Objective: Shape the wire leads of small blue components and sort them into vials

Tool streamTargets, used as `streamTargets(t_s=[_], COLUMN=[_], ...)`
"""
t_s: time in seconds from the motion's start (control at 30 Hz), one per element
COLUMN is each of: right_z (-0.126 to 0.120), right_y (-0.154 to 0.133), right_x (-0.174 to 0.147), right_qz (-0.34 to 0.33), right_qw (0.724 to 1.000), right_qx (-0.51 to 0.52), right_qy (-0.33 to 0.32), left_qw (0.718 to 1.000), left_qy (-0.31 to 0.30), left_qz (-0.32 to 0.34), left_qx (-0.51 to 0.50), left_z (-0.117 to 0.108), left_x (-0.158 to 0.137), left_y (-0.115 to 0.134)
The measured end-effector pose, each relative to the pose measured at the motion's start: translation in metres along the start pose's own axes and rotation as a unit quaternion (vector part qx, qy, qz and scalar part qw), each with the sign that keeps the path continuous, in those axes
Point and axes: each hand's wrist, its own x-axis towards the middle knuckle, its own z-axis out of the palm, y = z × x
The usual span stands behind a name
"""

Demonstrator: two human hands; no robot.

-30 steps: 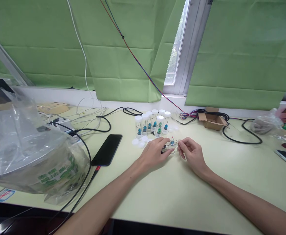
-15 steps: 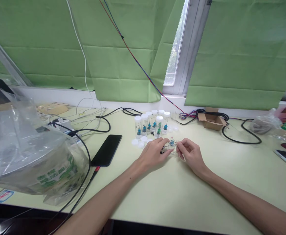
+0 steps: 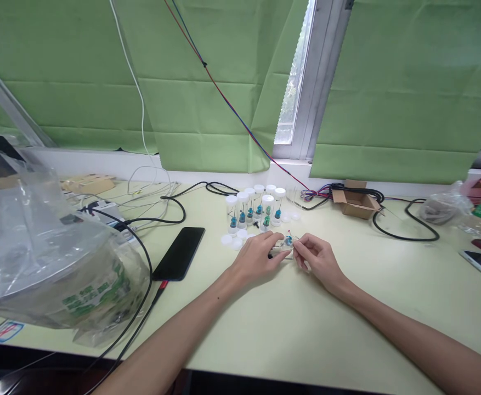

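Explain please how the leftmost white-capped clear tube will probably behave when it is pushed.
The leftmost tube would likely tip easily, being tall and narrow. Once down, it might roll, since its sides look round. It is probably light for its size: it is clear, and little shows inside beyond a small blue part.

Tubes (image 3: 232,213), far: are showing clear walls, white caps (image 3: 232,199), mostly blue contents (image 3: 233,221), one green insert (image 3: 266,220).
Small part (image 3: 288,240), nearer: is showing blue.
Phone (image 3: 179,254), left: is showing black.
Table (image 3: 289,323): is showing plain pale yellow-green.
Blinds (image 3: 207,109), far: are showing unpatterned green.
Carton (image 3: 357,207), right: is showing brown.
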Motion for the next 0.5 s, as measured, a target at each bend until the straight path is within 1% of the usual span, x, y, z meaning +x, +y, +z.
streamTargets(t_s=[0.1, 0.23, 0.37, 0.5], right_z=[-0.003, -0.010, -0.015, -0.018], right_y=[0.001, 0.002, 0.003, 0.006], right_x=[0.004, 0.009, 0.011, 0.012], right_qz=[0.043, 0.113, 0.137, 0.154], right_qw=[0.997, 0.980, 0.965, 0.957], right_qx=[0.060, 0.140, 0.181, 0.188], right_qy=[-0.029, -0.089, -0.134, -0.156], left_qw=[1.000, 1.000, 1.000, 0.999], left_qy=[0.003, 0.000, -0.004, 0.002], left_qz=[0.006, 0.018, 0.030, 0.037], left_qx=[-0.005, 0.001, 0.004, 0.004], left_z=[-0.001, -0.003, -0.004, -0.006], left_x=[0.001, 0.002, 0.002, 0.001], left_y=[-0.002, -0.004, -0.003, -0.001])
